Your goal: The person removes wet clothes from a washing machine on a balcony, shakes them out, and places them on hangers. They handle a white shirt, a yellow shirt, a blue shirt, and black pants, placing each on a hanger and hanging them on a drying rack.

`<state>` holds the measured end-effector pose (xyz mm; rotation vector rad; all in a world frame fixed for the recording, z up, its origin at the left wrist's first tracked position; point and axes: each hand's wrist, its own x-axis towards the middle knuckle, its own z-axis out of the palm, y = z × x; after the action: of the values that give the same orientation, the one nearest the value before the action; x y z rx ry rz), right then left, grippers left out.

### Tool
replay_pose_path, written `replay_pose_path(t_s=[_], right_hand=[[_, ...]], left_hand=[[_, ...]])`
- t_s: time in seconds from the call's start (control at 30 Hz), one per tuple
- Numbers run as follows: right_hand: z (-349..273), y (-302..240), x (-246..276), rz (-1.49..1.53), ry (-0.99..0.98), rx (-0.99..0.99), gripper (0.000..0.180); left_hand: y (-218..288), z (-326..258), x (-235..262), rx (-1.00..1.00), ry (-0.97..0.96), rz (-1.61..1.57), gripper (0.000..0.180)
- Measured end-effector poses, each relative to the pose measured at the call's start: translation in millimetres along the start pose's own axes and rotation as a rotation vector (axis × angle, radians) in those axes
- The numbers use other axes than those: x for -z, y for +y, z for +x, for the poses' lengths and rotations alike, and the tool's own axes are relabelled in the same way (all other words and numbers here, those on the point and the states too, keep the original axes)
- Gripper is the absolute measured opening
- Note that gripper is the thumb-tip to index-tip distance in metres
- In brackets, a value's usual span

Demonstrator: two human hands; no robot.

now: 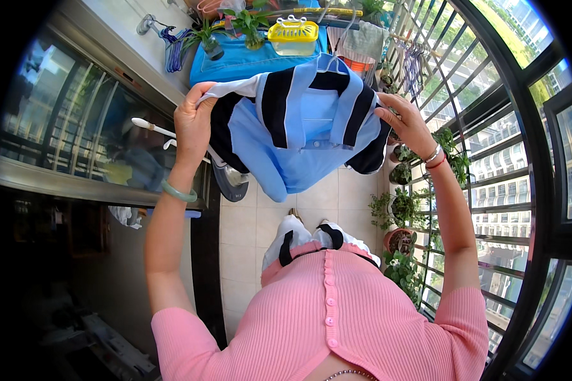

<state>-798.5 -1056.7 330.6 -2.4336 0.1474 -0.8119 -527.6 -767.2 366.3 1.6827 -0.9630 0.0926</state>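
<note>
A light blue shirt (308, 162) with black and white bands hangs in front of me, its collar and button facing up. A pale blue hanger (328, 61) shows at its neck. On the left, my left hand (194, 114) is closed on the shirt's white-edged shoulder or sleeve, thumb and fingers pinching the cloth. My right hand (405, 122) pinches the opposite shoulder, by a black band. Between the two hands the cloth is spread wide, and the lower part droops in folds.
Behind the shirt stands a blue-covered surface (235, 65) bearing potted plants and a yellow basket (293, 33). Purple hangers (174, 48) hang at the far left, more hangers (414, 63) at the right. Potted plants (400, 240) line the barred railing. A glass door (102, 120) is on the left.
</note>
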Motion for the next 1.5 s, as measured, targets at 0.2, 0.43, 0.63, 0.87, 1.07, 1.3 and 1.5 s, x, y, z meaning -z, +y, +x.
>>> replay_pose_path(t_s=[0.2, 0.43, 0.63, 0.87, 1.07, 1.3, 1.5], right_hand=[[7, -21, -6, 0.192, 0.212, -0.087, 0.013], [28, -30, 7, 0.060, 0.146, 0.096, 0.018], [12, 16, 36, 0.120, 0.148, -0.110, 0.012], [11, -9, 32, 0.033, 0.324, 0.166, 0.010], [68, -40, 29, 0.024, 0.229, 0.174, 0.026], [117, -69, -10, -0.126, 0.030, 0.378, 0.020], [114, -95, -24, -0.034, 0.114, 0.260, 0.019]], left_hand=[[37, -10, 15, -0.078, -0.315, 0.403, 0.029], [23, -14, 12, -0.075, -0.186, 0.273, 0.014], [9, -4, 47, -0.090, -0.105, 0.182, 0.011], [23, -5, 62, -0.054, -0.106, 0.230, 0.007], [27, -3, 61, -0.024, -0.101, 0.188, 0.010], [40, -7, 89, 0.096, -0.188, 0.233, 0.022], [20, -43, 131, 0.071, -0.065, 0.076, 0.027]])
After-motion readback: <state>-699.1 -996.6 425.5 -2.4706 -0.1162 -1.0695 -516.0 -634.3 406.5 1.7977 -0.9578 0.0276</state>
